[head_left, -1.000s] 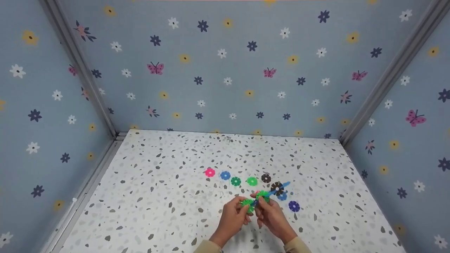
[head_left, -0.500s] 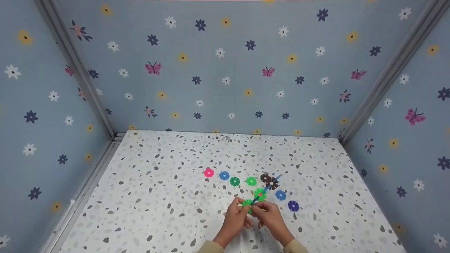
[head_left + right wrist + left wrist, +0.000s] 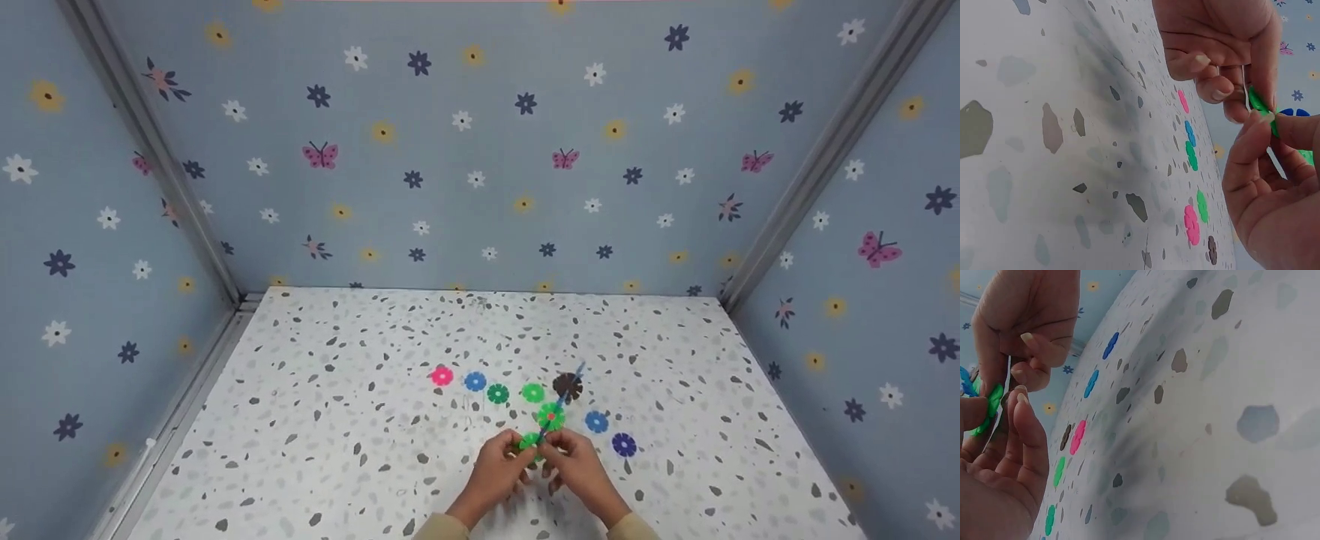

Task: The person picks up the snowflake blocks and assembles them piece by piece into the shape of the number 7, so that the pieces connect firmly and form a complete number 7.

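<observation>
Just above the speckled tabletop (image 3: 315,420), a green snowflake disc (image 3: 529,442) on a thin blue stick (image 3: 561,399) is pinched between left hand (image 3: 495,472) and right hand (image 3: 581,472); it should be kept square and pressed gently.

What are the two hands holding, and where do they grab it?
Both the left hand and right hand pinch a green flower disc by its edges; it sits on a blue stick.

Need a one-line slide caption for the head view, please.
Both hands, left hand and right hand, pinch a green flower disc above the speckled table.
</observation>
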`<act>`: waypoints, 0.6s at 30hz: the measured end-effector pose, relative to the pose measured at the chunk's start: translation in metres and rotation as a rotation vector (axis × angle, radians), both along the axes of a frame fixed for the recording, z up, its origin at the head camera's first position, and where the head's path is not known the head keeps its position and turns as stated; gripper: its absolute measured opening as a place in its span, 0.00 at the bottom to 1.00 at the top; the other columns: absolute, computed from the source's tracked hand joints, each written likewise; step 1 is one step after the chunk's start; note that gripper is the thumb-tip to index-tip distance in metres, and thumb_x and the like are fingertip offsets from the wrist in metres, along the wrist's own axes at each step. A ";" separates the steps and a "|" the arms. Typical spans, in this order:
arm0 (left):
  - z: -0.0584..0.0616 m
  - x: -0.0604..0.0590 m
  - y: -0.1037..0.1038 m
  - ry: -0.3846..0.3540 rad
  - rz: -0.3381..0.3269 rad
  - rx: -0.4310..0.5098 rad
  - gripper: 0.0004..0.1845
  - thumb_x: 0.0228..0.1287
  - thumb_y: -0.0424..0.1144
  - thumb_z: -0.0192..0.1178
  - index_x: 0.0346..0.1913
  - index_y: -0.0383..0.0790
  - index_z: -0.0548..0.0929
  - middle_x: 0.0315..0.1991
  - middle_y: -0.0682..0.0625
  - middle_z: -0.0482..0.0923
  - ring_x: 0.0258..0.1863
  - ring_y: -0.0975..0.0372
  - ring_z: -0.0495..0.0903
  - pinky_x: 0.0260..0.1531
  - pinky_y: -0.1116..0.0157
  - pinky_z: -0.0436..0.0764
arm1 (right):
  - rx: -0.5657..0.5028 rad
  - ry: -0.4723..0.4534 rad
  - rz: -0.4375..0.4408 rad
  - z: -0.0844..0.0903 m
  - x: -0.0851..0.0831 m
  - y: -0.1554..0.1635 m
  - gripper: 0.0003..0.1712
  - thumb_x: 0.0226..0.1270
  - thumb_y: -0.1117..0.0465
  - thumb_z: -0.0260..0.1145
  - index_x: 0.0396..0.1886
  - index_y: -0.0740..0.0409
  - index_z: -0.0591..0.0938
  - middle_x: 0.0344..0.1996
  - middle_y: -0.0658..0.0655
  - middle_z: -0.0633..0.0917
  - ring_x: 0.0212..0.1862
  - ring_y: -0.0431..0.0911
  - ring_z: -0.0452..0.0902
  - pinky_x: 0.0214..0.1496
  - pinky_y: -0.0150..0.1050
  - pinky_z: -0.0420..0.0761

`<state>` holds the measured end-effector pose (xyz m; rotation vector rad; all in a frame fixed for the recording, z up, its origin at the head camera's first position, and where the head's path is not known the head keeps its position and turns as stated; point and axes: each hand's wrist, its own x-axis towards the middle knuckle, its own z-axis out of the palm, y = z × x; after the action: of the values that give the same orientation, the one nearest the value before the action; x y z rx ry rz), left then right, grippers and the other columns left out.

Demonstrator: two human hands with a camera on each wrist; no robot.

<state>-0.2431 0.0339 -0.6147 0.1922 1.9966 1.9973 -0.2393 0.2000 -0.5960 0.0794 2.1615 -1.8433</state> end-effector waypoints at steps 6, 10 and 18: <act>-0.006 -0.023 -0.009 0.167 0.099 -0.137 0.11 0.63 0.45 0.54 0.37 0.41 0.76 0.30 0.49 0.77 0.21 0.59 0.74 0.19 0.64 0.74 | 0.012 0.030 -0.019 0.002 -0.003 0.009 0.10 0.63 0.60 0.59 0.38 0.64 0.73 0.29 0.62 0.81 0.23 0.46 0.78 0.17 0.37 0.76; -0.017 -0.044 -0.017 0.293 0.230 -0.355 0.07 0.61 0.36 0.56 0.41 0.40 0.75 0.33 0.51 0.73 0.29 0.63 0.71 0.29 0.66 0.72 | 0.021 0.029 -0.030 0.004 -0.004 0.013 0.08 0.63 0.62 0.59 0.37 0.63 0.74 0.27 0.61 0.81 0.22 0.44 0.76 0.15 0.34 0.73; -0.027 -0.075 -0.018 0.443 0.241 -0.725 0.18 0.58 0.33 0.58 0.52 0.36 0.75 0.49 0.46 0.69 0.34 0.58 0.77 0.34 0.61 0.76 | 0.004 -0.021 -0.071 0.002 -0.002 0.020 0.08 0.62 0.62 0.59 0.37 0.63 0.74 0.27 0.56 0.80 0.23 0.44 0.76 0.17 0.35 0.74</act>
<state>-0.3176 0.0158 -0.6413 0.2445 3.0059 1.2780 -0.2411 0.2197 -0.5937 0.1779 2.1752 -1.8680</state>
